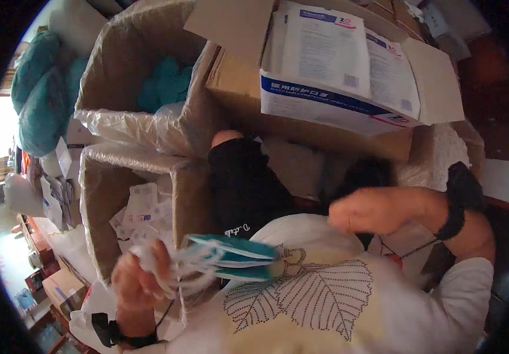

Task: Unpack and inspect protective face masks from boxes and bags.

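My left hand (139, 274) is at the lower left, its fingers closed around the white ear loops of a green face mask (245, 265). The mask stretches out to the right of the hand, in front of my shirt, blurred by motion; it may be more than one. My right hand (357, 209) is held up at the right, fingers curled in, apart from the mask. Whatever it may hold is hidden. Beside my left hand stands a plastic-lined carton (98, 221) with white printed packets (142, 203) inside.
Farther back, another lined carton (113, 59) holds green items (169, 82). An open white-and-blue box (319, 106) of flat white packets (325, 47) rests on a brown carton (231, 76). Stuffed green bags (45, 97) are at the far left. My legs (239, 183) are between the cartons.
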Demonstrator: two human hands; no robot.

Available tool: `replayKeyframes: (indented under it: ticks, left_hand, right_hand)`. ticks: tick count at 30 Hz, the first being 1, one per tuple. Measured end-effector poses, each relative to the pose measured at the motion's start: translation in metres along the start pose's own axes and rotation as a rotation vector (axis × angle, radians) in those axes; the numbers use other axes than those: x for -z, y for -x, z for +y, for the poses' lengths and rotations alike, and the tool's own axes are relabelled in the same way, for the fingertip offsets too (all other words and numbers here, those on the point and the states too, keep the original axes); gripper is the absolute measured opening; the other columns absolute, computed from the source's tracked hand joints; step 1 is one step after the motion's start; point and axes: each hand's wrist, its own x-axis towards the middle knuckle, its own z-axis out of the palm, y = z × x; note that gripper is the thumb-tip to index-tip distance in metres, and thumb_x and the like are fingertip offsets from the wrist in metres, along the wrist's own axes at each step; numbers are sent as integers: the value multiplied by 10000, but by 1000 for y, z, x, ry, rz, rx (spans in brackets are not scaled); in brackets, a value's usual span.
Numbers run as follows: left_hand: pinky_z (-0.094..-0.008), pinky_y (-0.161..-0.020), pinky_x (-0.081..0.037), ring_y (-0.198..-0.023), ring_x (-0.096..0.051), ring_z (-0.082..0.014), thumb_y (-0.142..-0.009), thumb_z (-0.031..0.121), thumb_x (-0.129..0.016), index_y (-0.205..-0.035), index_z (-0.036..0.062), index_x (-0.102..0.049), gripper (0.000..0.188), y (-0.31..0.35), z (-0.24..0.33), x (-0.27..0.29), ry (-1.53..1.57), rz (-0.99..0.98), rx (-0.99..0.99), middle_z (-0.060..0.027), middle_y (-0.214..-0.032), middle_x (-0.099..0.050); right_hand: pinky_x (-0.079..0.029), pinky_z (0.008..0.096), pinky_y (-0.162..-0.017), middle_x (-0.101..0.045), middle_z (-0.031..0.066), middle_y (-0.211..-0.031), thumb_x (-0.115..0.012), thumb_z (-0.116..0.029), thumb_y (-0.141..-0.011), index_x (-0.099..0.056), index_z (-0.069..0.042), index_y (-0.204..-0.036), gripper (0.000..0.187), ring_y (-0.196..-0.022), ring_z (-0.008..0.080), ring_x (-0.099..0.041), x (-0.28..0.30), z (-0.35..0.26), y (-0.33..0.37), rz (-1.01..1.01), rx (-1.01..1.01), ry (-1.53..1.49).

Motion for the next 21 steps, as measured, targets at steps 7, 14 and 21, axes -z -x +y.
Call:
replayKeyframes:
  ticks: [7,14,21]
  left_hand:
    - [-165,-438,-309,-425,-275,3,-939,311,-344,-689,118,-449,333,-53,-24,-19,393,343,-32,-49,-853,-508]
    - [-180,-508,-340,-436,-278,-20,-934,301,-369,-749,112,-454,278,-93,-42,-33,499,334,-86,-54,-925,-541]
    - [-185,-523,-355,-440,-276,-34,-935,289,-373,-771,106,-461,261,-113,-39,-74,699,267,-41,-59,-922,-536]
  right_hand:
    - [-465,246,-625,-553,59,-824,-482,-224,-869,-543,-17,-1017,262,-695,118,-541,30,138,-79,443,-333,-412]
    - [-325,375,-971,-470,176,-1229,-578,-317,-815,-382,8,-1260,585,-1157,295,-434,24,82,-84,667,-70,158]
    - [-297,389,-981,-427,183,-1241,-685,-378,-692,-305,-38,-1297,792,-1166,308,-406,-3,-27,-85,958,533,665]
